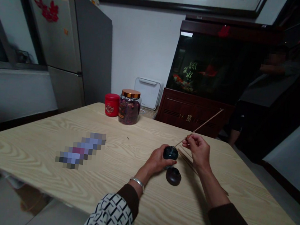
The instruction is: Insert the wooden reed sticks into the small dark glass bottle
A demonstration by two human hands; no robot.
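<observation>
Pale wood grain runs all across the table [40, 150] in front of me, and both my hands are busy near its middle. My left hand [158, 160] is wrapped around a small round dark-teal pot [170, 152], fingers curled on the far side and thumb on the near side. I'd say that grip is there to stop the little thing rolling or tipping. My right hand [198, 150] is closed in a fine pinch on a thin stick [205, 123], thumb and fingertips low on its length. The stick slants up and away to the right, and its lower end sits right at the top of the pot. Whether it touches, I can't tell. Holding it that low looks like a way to steady the tip. Just in front of the pot, a dark rounded piece [173, 176] rests on the table, close at hand and apart from the pot. A few more thin sticks [186, 159] lie flat under my right hand, within easy reach. A silver bangle [138, 181] sits on my left wrist. Well back at the far edge stand a glass jar [129, 107] with a copper lid and a red tin [111, 105], touching or nearly so. Beyond the table's right corner another person [272, 86] stands by the fish tank [211, 69].
</observation>
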